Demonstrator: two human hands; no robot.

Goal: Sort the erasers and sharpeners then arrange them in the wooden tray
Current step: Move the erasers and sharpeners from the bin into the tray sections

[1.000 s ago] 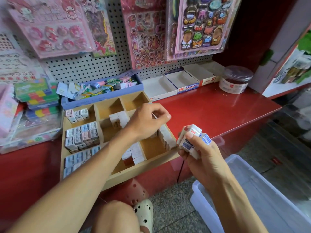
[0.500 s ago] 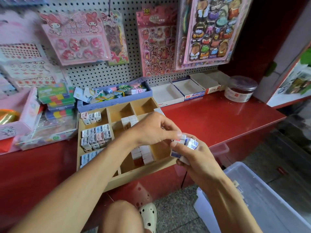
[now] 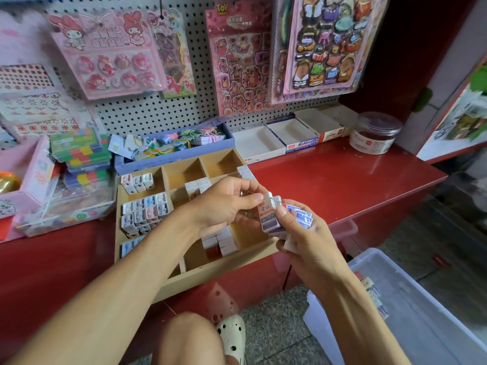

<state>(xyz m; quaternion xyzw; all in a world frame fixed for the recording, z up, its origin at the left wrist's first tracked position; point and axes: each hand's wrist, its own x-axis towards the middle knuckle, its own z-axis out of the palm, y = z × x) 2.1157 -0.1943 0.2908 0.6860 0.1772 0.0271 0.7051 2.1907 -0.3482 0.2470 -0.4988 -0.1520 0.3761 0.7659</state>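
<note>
We see both hands meeting just above the front right corner of the wooden tray (image 3: pixel 216 270). Right hand (image 3: pixel 308 241) curls round a bundle of erasers (image 3: pixel 300 219), blue-printed ones fanned behind its thumb, more white ones poking out under its fingers. Left hand (image 3: pixel 224 206) pinches one white eraser (image 3: pixel 268 214) at the top of that bundle, thumb tip on its upper edge, remaining fingers curled over the far side; the eraser touches the right thumb as well.

Under the left palm, white erasers stand in rows in the tray's middle and front compartments (image 3: pixel 224 241). Beyond the left knuckles, two back compartments are bare wood. Left of the left wrist, small sharpeners (image 3: pixel 145 212) fill the tray's left-hand compartments, upright, packed side by side.

Tray sits on a red counter (image 3: pixel 342 180), its front edge overhanging. Below the right forearm, a clear plastic bin (image 3: pixel 421 325) on the floor with a few more erasers near its wall. Beyond the fingertips, a pegboard (image 3: pixel 147 114) with sticker sheets, and a blue box (image 3: pixel 174 151) of clips just behind the tray.
</note>
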